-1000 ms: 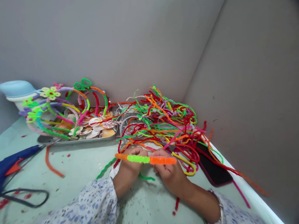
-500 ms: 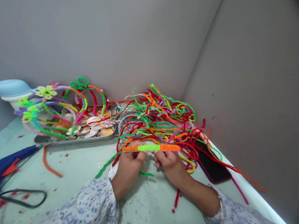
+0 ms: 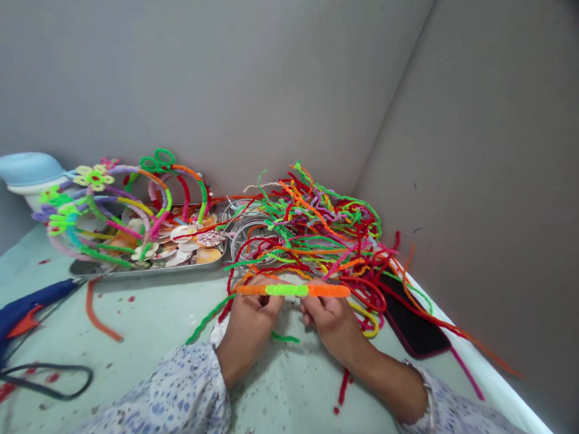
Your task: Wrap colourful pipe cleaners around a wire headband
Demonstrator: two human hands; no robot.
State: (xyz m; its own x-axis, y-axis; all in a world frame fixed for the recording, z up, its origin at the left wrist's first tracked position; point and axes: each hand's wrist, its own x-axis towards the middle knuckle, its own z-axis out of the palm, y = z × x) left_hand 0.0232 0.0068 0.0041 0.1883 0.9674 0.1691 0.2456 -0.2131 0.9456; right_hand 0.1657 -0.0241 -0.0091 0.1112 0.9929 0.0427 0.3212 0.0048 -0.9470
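Between both hands a pipe-cleaner-wrapped band [image 3: 288, 290] is held level, edge-on to me, orange at its two ends and bright green in the middle. My left hand [image 3: 247, 320] pinches it on the left, thumb near the green part. On the right, my right hand [image 3: 327, 314] grips it with curled fingers under the orange part. The band's underside is hidden by the fingers. Right behind the hands lies a tangled heap of coloured pipe cleaners [image 3: 320, 221]. A green pipe cleaner [image 3: 210, 319] lies beside my left hand.
Several fuzzy wrapped headbands [image 3: 146, 218] rest on a metal tray [image 3: 173, 269] with seashells [image 3: 183, 233]. Wire coils [image 3: 251, 240] lie beside it. A blue glue gun [image 3: 21, 315] with a cord is at left, a blue-lidded container [image 3: 30, 172] behind, a dark phone [image 3: 415, 324] at right.
The band's right end has tipped slightly downward and toward me. Both hands keep their hold and have barely moved; the whole view has shifted a little.
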